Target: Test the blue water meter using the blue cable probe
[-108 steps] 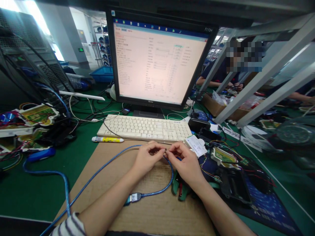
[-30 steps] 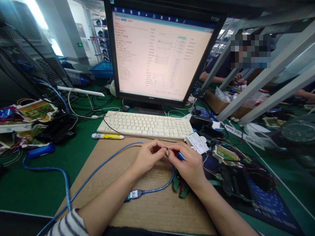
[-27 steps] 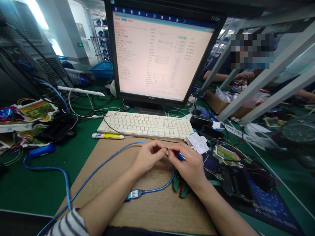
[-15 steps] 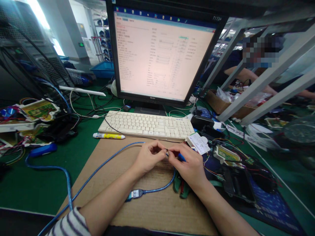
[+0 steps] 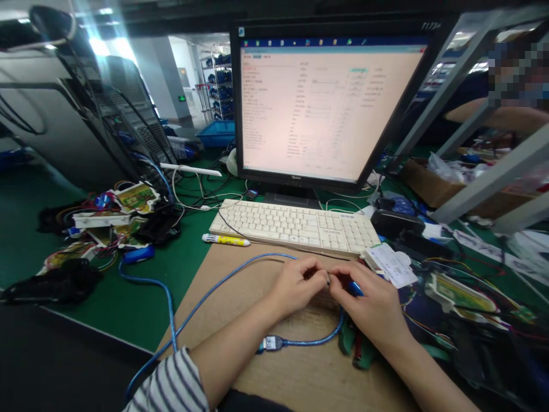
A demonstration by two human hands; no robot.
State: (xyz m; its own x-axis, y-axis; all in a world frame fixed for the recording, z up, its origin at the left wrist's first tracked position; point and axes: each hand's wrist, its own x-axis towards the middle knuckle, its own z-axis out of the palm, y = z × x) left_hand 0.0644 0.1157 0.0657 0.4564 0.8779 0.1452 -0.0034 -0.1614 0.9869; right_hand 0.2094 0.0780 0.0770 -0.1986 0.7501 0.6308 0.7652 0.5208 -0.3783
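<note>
Over a cardboard sheet (image 5: pixel 240 292), my two hands meet fingertip to fingertip. My left hand (image 5: pixel 300 286) is closed in a pinch; a tiny dark piece (image 5: pixel 328 280) shows between the fingertips, too small to name. My right hand (image 5: pixel 371 297) pinches there too, and a shiny blue plastic piece (image 5: pixel 355 288) sticks out of its grip. A blue cable (image 5: pixel 223 280) runs behind my left hand. From beneath my right hand its loop leads to a USB plug (image 5: pixel 271 343) lying on the cardboard. Pliers with green and red handles (image 5: pixel 362 352) lie partly under my right wrist.
A white keyboard (image 5: pixel 291 226) and monitor (image 5: pixel 330 114) stand ahead, with a yellow pen (image 5: pixel 226 240) at the keyboard's left. Opened circuit-board housings (image 5: pixel 135 197) pile up on the left; more boards (image 5: pixel 461 292) and a white labelled box (image 5: pixel 391 264) lie right. Another person's arm (image 5: pixel 497 114) shows beyond the frame.
The whole view has shifted, so everything sits further right and slightly lower. My hands keep the same pinch, with little visible change between them.
</note>
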